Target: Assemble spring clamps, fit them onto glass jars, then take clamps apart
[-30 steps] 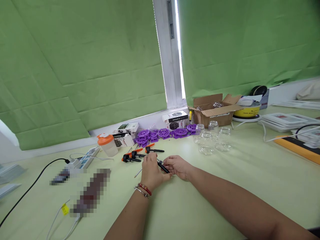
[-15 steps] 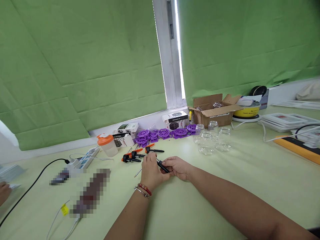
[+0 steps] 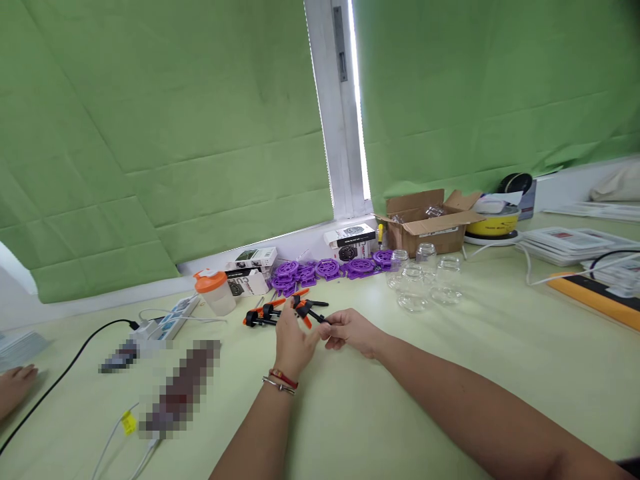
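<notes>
Near the frame's centre, similar pieces [image 3: 253,319] are lying just beyond the left hand [image 3: 294,345], whose fingers are spreading around a black-and-orange piece [image 3: 304,311]; whether they are gripping is unclear. The right hand [image 3: 356,333] is pinching its black stem, apparently steadying it, the piece slanting between both hands.

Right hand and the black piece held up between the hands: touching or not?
Touching. The head view shows it: the right hand has the near end of the black piece at its fingertips, no gap visible.
</notes>
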The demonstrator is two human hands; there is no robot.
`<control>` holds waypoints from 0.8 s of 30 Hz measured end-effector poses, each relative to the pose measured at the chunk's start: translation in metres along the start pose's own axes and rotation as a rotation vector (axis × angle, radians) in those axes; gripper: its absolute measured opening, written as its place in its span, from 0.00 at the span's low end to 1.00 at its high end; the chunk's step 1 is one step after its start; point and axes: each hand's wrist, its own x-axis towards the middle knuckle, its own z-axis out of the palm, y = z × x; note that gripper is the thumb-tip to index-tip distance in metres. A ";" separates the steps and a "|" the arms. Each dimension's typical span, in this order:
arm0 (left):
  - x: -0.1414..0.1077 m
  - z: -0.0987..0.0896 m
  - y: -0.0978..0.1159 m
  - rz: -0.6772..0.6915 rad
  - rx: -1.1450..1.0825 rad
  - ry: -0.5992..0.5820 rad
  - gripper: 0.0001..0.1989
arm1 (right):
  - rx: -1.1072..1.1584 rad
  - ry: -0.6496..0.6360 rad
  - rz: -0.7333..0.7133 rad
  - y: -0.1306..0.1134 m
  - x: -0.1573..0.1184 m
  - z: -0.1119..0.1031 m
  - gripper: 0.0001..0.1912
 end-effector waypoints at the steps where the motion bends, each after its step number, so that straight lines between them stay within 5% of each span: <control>1: 0.002 -0.001 -0.003 -0.059 -0.056 0.031 0.34 | -0.085 0.050 -0.046 0.000 0.001 -0.003 0.07; 3: 0.005 -0.001 -0.008 -0.210 -0.208 0.034 0.28 | -0.295 0.146 -0.147 0.002 0.003 -0.009 0.07; 8: 0.006 0.008 -0.013 -0.510 -0.675 -0.189 0.25 | -0.706 0.226 -0.296 0.003 0.003 -0.020 0.09; 24: 0.004 0.017 -0.017 -0.534 -0.764 -0.167 0.21 | -0.919 0.267 -0.237 0.006 0.010 -0.036 0.13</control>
